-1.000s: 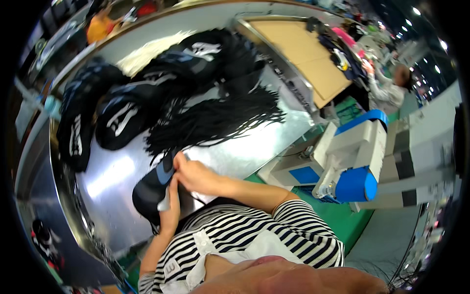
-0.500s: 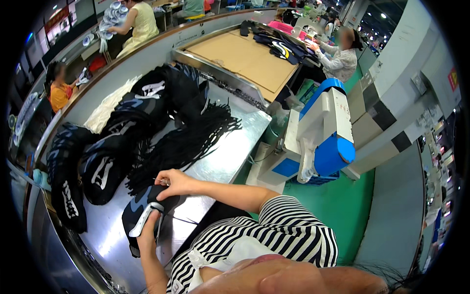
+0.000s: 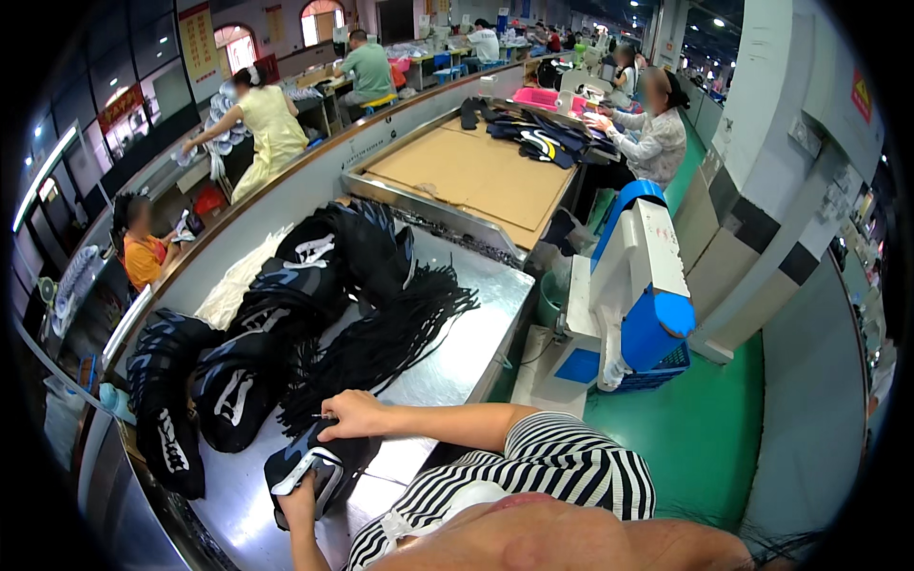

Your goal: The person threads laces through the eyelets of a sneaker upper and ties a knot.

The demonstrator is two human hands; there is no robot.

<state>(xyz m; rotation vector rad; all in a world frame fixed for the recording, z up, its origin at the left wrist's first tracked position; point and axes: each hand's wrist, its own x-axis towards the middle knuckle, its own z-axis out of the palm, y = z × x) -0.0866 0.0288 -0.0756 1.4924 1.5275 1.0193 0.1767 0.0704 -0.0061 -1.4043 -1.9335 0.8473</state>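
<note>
Nearest to the body, the left hand [image 3: 299, 495] was clamped on a black shoe upper [image 3: 335, 452] at its white-edged part, though most of its fingers were hidden. This upper, which had also a blue-grey patch, was held low over the near side of a shiny metal table [image 3: 438, 376]; whether it touched the surface, I could not tell. Just above it was the right hand [image 3: 352, 417], with its fingers brought together on a small thin tool [image 3: 327, 415]. Whether the thumb touched the upper was not clear to me.

Beyond the hands lay a loose bundle of black laces [image 3: 405, 322]. To its left, and also behind it, long curved rows of dark uppers [image 3: 169, 404] were lying nested one in another, with white parts on their ends. Behind these rows was a cream-coloured bundle [image 3: 243, 278]. On the right side, beside the table, stood a white and blue machine [image 3: 624, 295]. Farther, a brown board [image 3: 457, 176] carried some dark pieces [image 3: 538, 138], and near them a co-worker in pale clothes [image 3: 655, 141] was sitting.
</note>
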